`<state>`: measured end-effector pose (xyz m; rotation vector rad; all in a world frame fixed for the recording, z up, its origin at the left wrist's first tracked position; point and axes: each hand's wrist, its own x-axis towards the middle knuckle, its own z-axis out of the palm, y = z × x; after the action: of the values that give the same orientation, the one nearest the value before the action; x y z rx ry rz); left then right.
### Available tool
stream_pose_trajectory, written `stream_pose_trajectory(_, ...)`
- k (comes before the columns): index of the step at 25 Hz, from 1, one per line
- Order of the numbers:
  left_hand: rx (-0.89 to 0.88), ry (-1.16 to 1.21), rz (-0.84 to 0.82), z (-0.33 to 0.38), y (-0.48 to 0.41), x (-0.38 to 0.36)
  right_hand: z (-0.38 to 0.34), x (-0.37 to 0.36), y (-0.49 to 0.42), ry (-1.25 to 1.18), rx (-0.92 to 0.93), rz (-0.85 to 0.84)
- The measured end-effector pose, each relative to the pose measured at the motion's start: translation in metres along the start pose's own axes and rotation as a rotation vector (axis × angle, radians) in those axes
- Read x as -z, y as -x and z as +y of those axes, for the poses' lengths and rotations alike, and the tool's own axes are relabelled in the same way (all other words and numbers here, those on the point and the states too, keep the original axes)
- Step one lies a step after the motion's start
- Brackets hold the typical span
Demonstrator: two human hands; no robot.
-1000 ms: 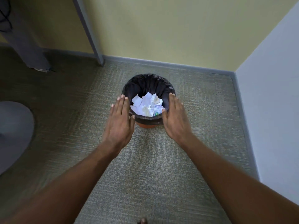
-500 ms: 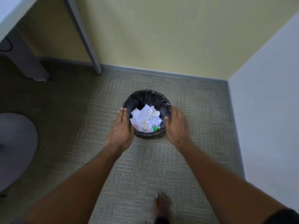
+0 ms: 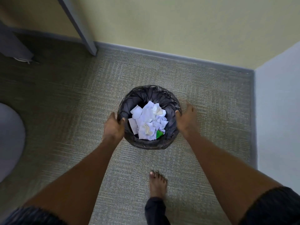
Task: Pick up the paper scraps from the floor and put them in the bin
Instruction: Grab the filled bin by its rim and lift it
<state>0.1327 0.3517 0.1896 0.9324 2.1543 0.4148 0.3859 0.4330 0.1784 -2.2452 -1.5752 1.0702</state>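
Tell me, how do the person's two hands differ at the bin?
The left hand grips the rim of the bin, thumb inside and fingers curled outside. The right hand has its fingers spread, with only the thumb near the rim. The left hand looks fairly sharp, while the right hand is blurred. Both are bare and flank the bin, on either side of the paper scraps.

Grey-green carpet floor [image 3: 65, 111], yellow wall [image 3: 162, 21], grey baseboard [image 3: 162, 53], white wall [image 3: 279, 111] right, grey desk leg [image 3: 78, 25] top left.
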Motion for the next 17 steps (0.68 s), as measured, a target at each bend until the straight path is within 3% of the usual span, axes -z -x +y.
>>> stream_pose_trajectory(4, 0.228, 0.2, -0.037, -0.007, -0.029, -0.021, 0.015, -0.012, -0.038, -0.074, -0.204, -0.055)
stream_pose_trajectory(8, 0.372, 0.331, -0.073, -0.028, -0.043, -0.04, 0.024, -0.025, -0.048, -0.186, -0.228, -0.112)
stream_pose_trajectory(12, 0.382, 0.414, -0.037, -0.012, -0.039, -0.042, 0.028, -0.023, -0.05, -0.204, -0.205, -0.076)
stream_pose_trajectory(17, 0.355, 0.348, -0.047, 0.023, -0.032, -0.04, 0.033, 0.016, -0.056, -0.283, -0.23, -0.071)
